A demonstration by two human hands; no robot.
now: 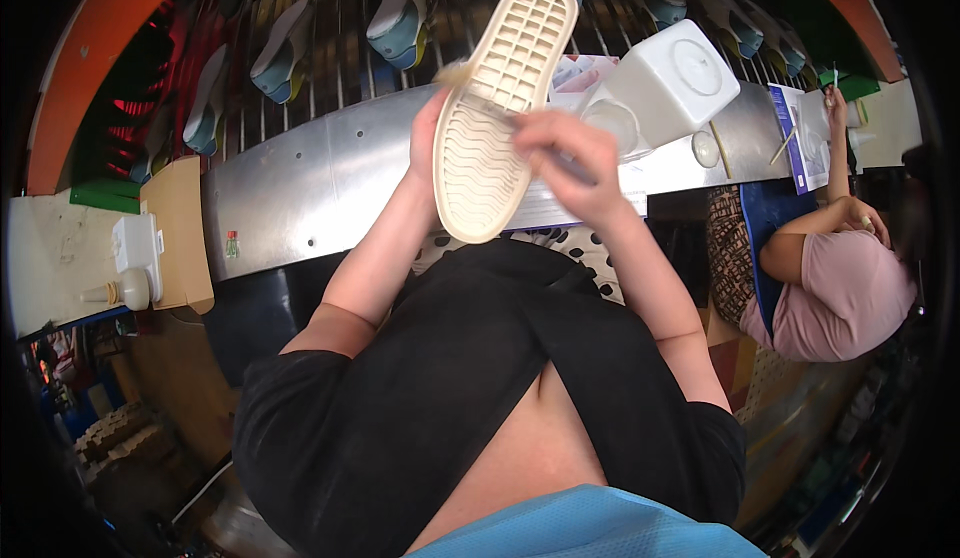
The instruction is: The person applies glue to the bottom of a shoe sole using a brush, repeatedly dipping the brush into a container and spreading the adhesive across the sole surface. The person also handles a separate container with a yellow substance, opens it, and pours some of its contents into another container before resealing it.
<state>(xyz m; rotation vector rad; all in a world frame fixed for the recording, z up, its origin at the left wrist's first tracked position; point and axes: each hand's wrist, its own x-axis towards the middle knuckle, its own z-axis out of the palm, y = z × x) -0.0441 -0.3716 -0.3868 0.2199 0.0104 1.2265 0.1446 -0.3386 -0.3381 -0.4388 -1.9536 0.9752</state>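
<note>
A cream shoe sole [485,128] is held up in front of my chest, its inner face with a grid and wavy ribs toward me. My left hand [426,133] grips it by its left edge, the fingers partly hidden behind it. Across the sole lies a brush [486,108], blurred by motion, with pale bristles reaching past the left edge. My right hand [575,163] is closed around its handle. Just beyond that hand, a white square plastic jug [690,68] and a translucent cup [612,126] stand on the bench.
Grey shoes on teal lasts [285,53] sit on a roller conveyor behind the metal bench [300,178]. Printed sheets [630,205] lie under the jug, near a round lid [705,148]. A co-worker in a pink top [850,288] sits at right; a cardboard piece [180,228] stands at left.
</note>
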